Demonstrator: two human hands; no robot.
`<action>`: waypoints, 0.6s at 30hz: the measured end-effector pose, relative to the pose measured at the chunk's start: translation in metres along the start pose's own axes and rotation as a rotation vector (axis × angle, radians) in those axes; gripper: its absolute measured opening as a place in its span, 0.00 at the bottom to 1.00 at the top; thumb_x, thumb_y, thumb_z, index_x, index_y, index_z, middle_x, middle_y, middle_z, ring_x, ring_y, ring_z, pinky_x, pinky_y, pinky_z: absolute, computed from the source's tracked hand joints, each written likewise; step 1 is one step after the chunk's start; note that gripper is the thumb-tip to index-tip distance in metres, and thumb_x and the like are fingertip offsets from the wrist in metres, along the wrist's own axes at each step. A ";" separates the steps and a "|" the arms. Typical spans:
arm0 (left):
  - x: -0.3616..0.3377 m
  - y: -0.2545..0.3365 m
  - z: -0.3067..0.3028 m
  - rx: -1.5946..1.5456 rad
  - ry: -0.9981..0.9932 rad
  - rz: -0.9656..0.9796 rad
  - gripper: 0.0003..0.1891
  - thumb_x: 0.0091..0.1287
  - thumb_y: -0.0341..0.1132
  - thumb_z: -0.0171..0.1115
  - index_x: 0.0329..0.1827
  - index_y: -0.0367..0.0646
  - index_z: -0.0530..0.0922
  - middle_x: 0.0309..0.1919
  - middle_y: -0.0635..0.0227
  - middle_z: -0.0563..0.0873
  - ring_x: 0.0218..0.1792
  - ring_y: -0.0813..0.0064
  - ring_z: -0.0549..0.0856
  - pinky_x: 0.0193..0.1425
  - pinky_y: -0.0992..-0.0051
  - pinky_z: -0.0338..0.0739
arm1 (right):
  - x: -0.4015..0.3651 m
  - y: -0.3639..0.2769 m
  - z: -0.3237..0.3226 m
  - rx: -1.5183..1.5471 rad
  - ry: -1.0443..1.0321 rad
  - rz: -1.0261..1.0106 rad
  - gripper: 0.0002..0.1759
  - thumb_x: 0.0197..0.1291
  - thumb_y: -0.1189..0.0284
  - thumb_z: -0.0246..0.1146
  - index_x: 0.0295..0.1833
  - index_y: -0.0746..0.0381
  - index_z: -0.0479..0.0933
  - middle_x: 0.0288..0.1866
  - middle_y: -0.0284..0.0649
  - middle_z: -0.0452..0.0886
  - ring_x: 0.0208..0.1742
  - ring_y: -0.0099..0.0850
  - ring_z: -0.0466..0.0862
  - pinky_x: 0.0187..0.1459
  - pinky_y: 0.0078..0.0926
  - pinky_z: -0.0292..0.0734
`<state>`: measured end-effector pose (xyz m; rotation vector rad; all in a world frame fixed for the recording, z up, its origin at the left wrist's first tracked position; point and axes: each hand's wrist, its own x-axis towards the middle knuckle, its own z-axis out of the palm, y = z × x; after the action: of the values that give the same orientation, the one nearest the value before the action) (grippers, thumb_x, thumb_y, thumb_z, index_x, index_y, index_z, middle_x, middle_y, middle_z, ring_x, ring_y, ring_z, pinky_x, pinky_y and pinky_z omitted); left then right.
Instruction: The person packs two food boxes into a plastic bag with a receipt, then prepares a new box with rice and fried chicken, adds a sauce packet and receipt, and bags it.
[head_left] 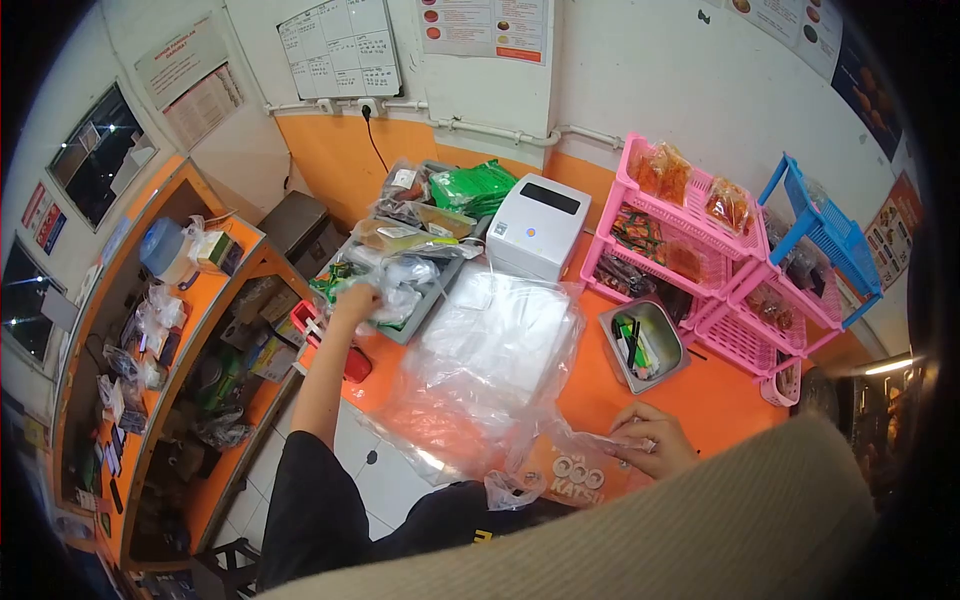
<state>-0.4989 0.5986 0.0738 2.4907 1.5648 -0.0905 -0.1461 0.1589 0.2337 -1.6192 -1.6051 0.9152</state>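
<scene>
My left hand reaches into a grey tray at the far side of the orange table, over small clear plastic bags. Its fingertips are partly hidden among the plastic. At the near right, my right hand pinches the edge of a clear plastic bag. Under that bag an orange package with the word "KATSU" shows through. Between the hands lies a stack of flat clear bags.
A white printer-like box stands behind the stack. Pink baskets and a blue rack hold packets at the right. A metal container holds pens. A red holder stands by the left edge, near orange shelves.
</scene>
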 end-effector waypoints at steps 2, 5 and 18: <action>0.013 -0.012 0.031 -0.002 -0.091 0.084 0.16 0.58 0.49 0.63 0.42 0.51 0.84 0.45 0.62 0.85 0.48 0.59 0.83 0.50 0.58 0.75 | -0.002 0.003 -0.001 0.015 -0.006 0.011 0.10 0.50 0.74 0.69 0.39 0.65 0.83 0.38 0.37 0.77 0.41 0.30 0.79 0.41 0.24 0.73; 0.010 -0.007 0.034 0.036 -0.150 0.137 0.19 0.60 0.54 0.60 0.39 0.49 0.85 0.44 0.60 0.85 0.46 0.58 0.84 0.49 0.54 0.75 | -0.003 0.007 -0.001 0.008 -0.015 0.007 0.10 0.50 0.75 0.69 0.39 0.66 0.83 0.38 0.37 0.77 0.41 0.30 0.79 0.41 0.24 0.73; -0.002 0.012 -0.029 -0.048 0.445 0.008 0.24 0.66 0.53 0.54 0.31 0.38 0.83 0.29 0.52 0.85 0.32 0.54 0.84 0.38 0.60 0.76 | 0.002 0.010 -0.001 0.045 -0.055 0.043 0.11 0.49 0.72 0.70 0.39 0.64 0.83 0.39 0.37 0.77 0.41 0.31 0.79 0.42 0.25 0.73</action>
<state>-0.4902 0.5979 0.1040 2.6004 1.6805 0.5302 -0.1400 0.1605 0.2257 -1.6163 -1.5806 1.0197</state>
